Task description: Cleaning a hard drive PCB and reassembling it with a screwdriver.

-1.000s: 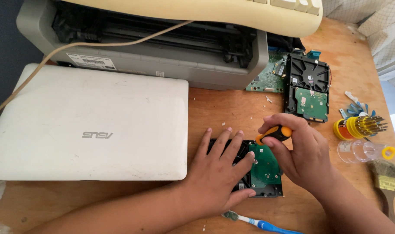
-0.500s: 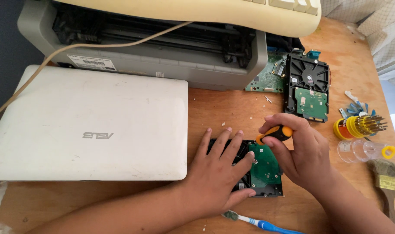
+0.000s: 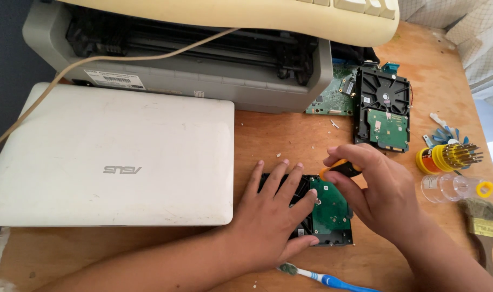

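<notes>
Your left hand (image 3: 273, 221) lies flat, fingers spread and grasping nothing, pressing down on the left part of a hard drive (image 3: 330, 213) that sits circuit-board side up on the wooden counter (image 3: 290, 135), just right of the closed white laptop (image 3: 111, 157). The drive's green board shows between your two hands; its black frame is mostly covered by your left palm. Your right hand (image 3: 379, 194) is closed around a small screwdriver (image 3: 338, 169) with an orange-and-black handle, held upright over the drive's upper right area; the tip is hidden behind your fingers, so contact with a screw cannot be confirmed. A toothbrush (image 3: 322, 278) with a blue handle lies on the counter just below the drive, near your left wrist. A second hard drive (image 3: 384, 108), also board side up, rests farther back on the right, beside a loose green circuit board (image 3: 338, 92) that is partly tucked under the grey printer (image 3: 203, 59). A beige keyboard (image 3: 257, 16) sits on top of the printer, and a beige cable (image 3: 95, 62) runs from it across the printer's front and off past the laptop's left corner. At the right edge: a yellow-and-red holder of screwdriver bits (image 3: 446, 157), a clear plastic case with a yellow ring (image 3: 457, 188), and a paintbrush (image 3: 481, 227), all well apart from the drive under your hands.
</notes>
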